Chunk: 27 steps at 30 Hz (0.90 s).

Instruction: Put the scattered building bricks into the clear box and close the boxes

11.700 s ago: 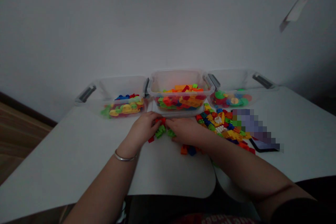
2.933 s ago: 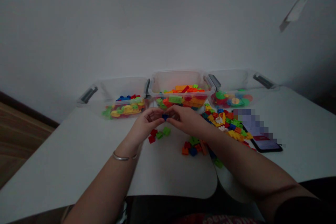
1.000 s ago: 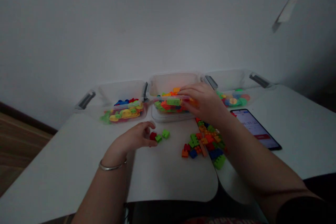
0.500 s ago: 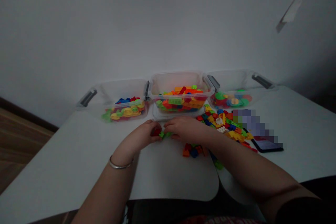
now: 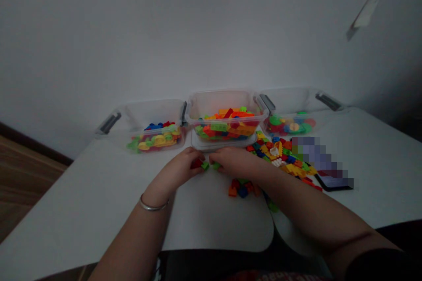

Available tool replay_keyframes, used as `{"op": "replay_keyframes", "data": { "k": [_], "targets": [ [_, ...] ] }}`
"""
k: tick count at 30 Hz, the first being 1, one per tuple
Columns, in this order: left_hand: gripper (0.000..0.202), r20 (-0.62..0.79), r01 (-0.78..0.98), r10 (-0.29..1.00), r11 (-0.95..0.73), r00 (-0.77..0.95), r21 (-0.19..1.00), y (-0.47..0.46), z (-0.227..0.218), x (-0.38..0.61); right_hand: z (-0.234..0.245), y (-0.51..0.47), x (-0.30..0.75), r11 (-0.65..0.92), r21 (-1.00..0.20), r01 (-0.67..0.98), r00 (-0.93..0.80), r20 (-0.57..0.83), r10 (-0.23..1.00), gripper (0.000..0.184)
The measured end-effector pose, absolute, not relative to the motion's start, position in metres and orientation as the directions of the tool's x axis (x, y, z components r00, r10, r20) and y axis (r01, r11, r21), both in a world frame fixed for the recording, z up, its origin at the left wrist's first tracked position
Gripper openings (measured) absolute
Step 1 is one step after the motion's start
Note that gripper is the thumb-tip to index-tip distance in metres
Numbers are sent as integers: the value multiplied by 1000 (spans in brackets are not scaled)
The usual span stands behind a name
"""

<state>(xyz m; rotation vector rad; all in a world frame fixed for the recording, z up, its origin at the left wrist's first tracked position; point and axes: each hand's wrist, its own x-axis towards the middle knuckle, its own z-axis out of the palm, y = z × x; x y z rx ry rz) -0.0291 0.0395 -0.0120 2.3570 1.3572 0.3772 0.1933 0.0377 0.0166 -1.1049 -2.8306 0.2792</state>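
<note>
Head view, centre of frame: fingers of the left hand (image 5: 176, 172) pinch a red brick (image 5: 197, 163). Fingers of the right hand (image 5: 235, 163) pinch green bricks (image 5: 211, 166) beside it, low over the tabletop (image 5: 214, 221). Probably light, rigid, slick plastic; grip opposite side walls.

A red brick (image 5: 197, 163), a green brick (image 5: 206, 166) — white table (image 5: 99, 184).

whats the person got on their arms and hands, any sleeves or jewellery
Both forearms are bare. The left hand has a thin silver bangle round its wrist. The right hand shows no jewellery; a dark sleeve covers that arm's upper part.
</note>
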Motion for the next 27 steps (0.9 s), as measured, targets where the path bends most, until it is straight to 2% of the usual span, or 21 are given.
{"op": "replay_keyframes", "data": {
  "k": [4,7,11,14,16,18,24,27],
  "targets": [
    [28,77,741,850,-495,520,453,39,-13,-27,38,36,204,740,-221,635,-752,40,657,23],
    [27,73,730,839,-509,539,456,39,-12,-26,61,34,219,759,-285,586,-707,277,650,27],
    [25,60,720,830,-513,554,468,38,-9,-25,79,38,242,736,-304,605,-433,650,624,21],
    [28,66,706,819,-529,570,471,37,-9,-25,79,49,255,644,-332,689,-194,772,605,16],
    [29,78,686,804,-550,590,475,37,-10,-26,75,58,260,582,-360,730,-84,797,599,15],
    [29,93,674,797,-561,597,481,38,-11,-26,70,67,263,557,-373,742,-49,799,599,15],
    [29,69,680,794,-559,604,476,37,-11,-24,56,79,258,538,-292,791,-207,700,684,25],
    [29,59,682,787,-566,614,464,37,-11,-21,53,77,255,485,-197,852,-283,605,744,33]
  ]
}}
